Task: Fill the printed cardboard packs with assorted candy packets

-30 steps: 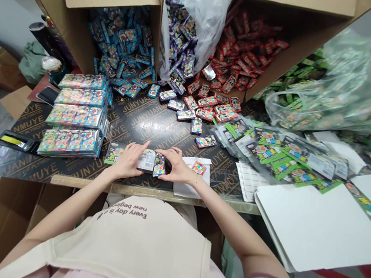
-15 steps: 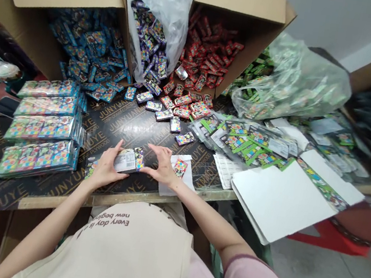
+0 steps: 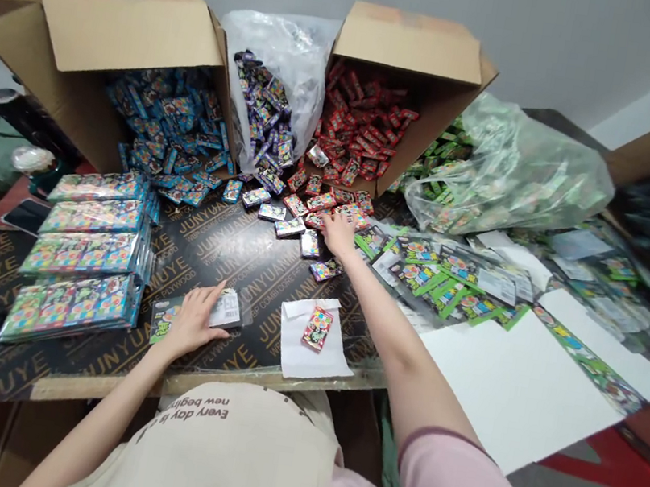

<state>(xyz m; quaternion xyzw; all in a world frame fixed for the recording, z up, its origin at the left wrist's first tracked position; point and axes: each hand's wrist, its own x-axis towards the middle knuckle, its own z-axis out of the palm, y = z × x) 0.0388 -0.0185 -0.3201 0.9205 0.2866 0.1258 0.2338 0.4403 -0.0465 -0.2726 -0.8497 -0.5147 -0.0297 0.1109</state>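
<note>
My left hand [image 3: 195, 323] is closed around a clear packet [image 3: 228, 310] lying near the table's front edge. The packet has a green printed card [image 3: 163, 319] at its left end and a grey label with a barcode at its right. My right hand [image 3: 338, 235] reaches out over small red boxes [image 3: 320, 201] spilled in the middle of the table, its fingers apart and touching them. Whether a box is between the fingertips is hard to see. Between the hands, one red box [image 3: 318, 328] rests on a white paper sheet [image 3: 291, 358].
Cartons of blue boxes [image 3: 165, 110] and red boxes stand at the back, with a bag of purple boxes [image 3: 267, 105] between them. Filled packs [image 3: 76, 296] are stacked at left. Flat green-printed packets [image 3: 448, 274], a green-box bag [image 3: 518, 175] and white card [image 3: 482, 373] lie right.
My right hand has left the packet and moved forward and right to the red boxes. My left hand stays on the packet. The view has shifted slightly.
</note>
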